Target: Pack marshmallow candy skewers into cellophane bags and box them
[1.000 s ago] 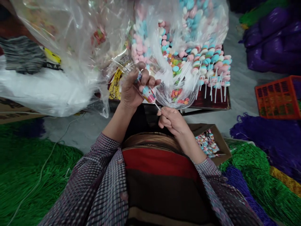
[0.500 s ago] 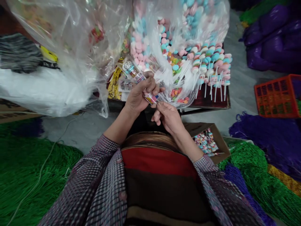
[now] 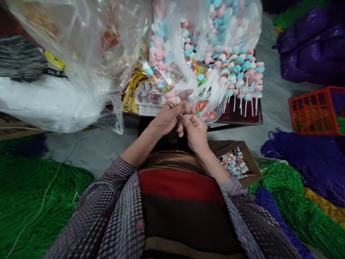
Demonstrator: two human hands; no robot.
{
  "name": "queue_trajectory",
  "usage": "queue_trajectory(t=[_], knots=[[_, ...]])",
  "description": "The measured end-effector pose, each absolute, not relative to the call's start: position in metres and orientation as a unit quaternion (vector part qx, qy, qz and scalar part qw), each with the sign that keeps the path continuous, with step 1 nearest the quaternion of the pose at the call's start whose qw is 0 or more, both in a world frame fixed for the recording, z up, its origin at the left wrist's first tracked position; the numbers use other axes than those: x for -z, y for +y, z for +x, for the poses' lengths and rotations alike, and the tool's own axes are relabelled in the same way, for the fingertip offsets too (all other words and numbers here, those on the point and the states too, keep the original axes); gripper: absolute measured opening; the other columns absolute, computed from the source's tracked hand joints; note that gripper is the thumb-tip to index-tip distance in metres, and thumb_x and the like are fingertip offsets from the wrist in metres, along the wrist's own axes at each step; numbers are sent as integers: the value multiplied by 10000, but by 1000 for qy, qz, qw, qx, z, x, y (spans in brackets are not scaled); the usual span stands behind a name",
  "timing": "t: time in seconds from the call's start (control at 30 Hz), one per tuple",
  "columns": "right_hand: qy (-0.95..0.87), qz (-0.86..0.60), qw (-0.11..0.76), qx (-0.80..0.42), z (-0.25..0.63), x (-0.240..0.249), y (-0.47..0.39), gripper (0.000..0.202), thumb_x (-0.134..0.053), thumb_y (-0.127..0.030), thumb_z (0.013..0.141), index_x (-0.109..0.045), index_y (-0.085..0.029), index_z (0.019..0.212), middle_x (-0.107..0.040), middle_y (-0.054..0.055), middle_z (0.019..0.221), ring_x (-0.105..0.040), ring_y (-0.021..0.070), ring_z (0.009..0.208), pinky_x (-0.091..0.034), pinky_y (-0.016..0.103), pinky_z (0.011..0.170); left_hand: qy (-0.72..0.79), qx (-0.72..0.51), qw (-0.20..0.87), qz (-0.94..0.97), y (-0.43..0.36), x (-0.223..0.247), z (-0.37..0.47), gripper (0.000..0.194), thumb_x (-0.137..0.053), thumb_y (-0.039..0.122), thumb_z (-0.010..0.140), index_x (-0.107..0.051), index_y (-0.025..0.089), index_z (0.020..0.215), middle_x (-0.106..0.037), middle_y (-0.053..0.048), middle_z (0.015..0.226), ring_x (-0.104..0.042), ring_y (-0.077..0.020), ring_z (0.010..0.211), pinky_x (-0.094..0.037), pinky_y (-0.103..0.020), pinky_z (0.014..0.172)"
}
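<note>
A candy skewer in a clear printed wrapper (image 3: 159, 81) slants up and to the left from my hands, over the table's front edge. My left hand (image 3: 169, 118) is closed around its lower end, one finger stretched out along it. Just to the right, my right hand (image 3: 197, 132) pinches at the bottom end of the wrapper, its fingertips meeting the left fingers. What exactly lies between the right fingertips is hidden. Gold twist ties (image 3: 131, 100) and flat printed bags (image 3: 147, 98) lie left of the skewer.
Unwrapped candy skewers (image 3: 244, 73) on white sticks are heaped at the table's (image 3: 249, 116) right. Plastic bags of loose candy (image 3: 159, 54) stand behind. A cardboard box (image 3: 250, 162) of wrapped candy sits below right. An orange crate (image 3: 309, 113) and green strands (image 3: 35, 187) flank me.
My left hand has slid down the wrapped skewer toward its lower end, uncovering more of the candy. My right hand stays close, now touching the left fingers.
</note>
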State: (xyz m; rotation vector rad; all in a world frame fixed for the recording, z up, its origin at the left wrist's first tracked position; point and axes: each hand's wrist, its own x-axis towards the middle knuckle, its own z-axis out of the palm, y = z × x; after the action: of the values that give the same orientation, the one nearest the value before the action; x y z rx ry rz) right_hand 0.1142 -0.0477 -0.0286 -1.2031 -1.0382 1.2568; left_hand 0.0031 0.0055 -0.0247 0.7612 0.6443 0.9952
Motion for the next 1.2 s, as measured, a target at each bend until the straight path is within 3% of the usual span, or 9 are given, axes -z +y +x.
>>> queue_trajectory(t=[0.17, 0.27, 0.47, 0.57, 0.73, 0.9, 1.07, 1.13, 1.2], knots=[[-430, -522, 534, -507, 122, 28, -47, 449, -701, -641, 848, -567, -220, 766, -635, -75, 578, -489, 52, 409, -410, 208, 471, 289, -477, 755, 345, 9, 31, -11, 452, -834, 598, 733, -701, 230, 959, -728, -15, 829, -712, -169, 791, -552, -283, 679], [-431, -528, 527, -508, 121, 29, -48, 453, -693, -651, 849, -570, -221, 772, -625, -79, 566, -484, 53, 403, -402, 206, 467, 332, -498, 714, 364, 12, 32, -9, 357, -857, 508, 746, -697, 201, 834, -687, 16, 725, -659, -124, 703, -521, -268, 714], [-453, -538, 515, -491, 122, 30, -51, 436, -663, -646, 876, -590, -222, 801, -614, -84, 559, -482, 50, 400, -385, 200, 449, 386, -500, 636, 443, 9, 28, -13, 242, -802, 357, 838, -674, 208, 696, -548, 61, 570, -493, -94, 545, -396, -263, 607], [-458, -550, 516, -471, 123, 26, -51, 432, -670, -642, 874, -596, -223, 802, -595, -89, 543, -468, 46, 393, -370, 198, 433, 423, -473, 584, 507, 6, 26, -20, 314, -751, 259, 882, -643, 207, 592, -528, 53, 538, -465, -101, 535, -337, -283, 602], [-470, -553, 519, -451, 120, 22, -48, 463, -645, -680, 872, -574, -229, 794, -564, -95, 523, -441, 44, 390, -354, 198, 418, 417, -447, 556, 563, 4, 29, -23, 378, -759, 326, 875, -633, 218, 536, -501, 47, 493, -437, -109, 512, -315, -287, 583], [-464, -537, 526, -469, 119, 25, -47, 440, -663, -651, 879, -574, -229, 795, -555, -95, 521, -447, 45, 399, -330, 197, 410, 362, -464, 618, 521, 3, 38, -26, 405, -771, 577, 810, -679, 216, 649, -579, 23, 579, -523, -123, 592, -423, -279, 638], [-457, -527, 528, -484, 120, 32, -49, 437, -660, -647, 883, -589, -223, 800, -544, -98, 519, -465, 45, 412, -338, 185, 419, 274, -533, 706, 377, 13, 33, -33, 619, -730, 735, 753, -707, 209, 1079, -737, -56, 966, -694, -172, 887, -540, -292, 806], [-461, -527, 522, -487, 117, 33, -50, 448, -659, -660, 877, -591, -223, 802, -541, -100, 516, -462, 47, 409, -338, 182, 413, 254, -528, 746, 316, 16, 22, -30, 638, -641, 743, 832, -671, 216, 1190, -749, -72, 1021, -717, -208, 1004, -560, -312, 850], [-464, -525, 517, -492, 115, 32, -50, 466, -658, -680, 864, -587, -224, 800, -540, -101, 510, -450, 48, 397, -333, 181, 404, 267, -515, 763, 285, 15, 11, -24, 536, -630, 624, 917, -631, 232, 1282, -743, -47, 945, -721, -226, 1087, -566, -318, 894]])
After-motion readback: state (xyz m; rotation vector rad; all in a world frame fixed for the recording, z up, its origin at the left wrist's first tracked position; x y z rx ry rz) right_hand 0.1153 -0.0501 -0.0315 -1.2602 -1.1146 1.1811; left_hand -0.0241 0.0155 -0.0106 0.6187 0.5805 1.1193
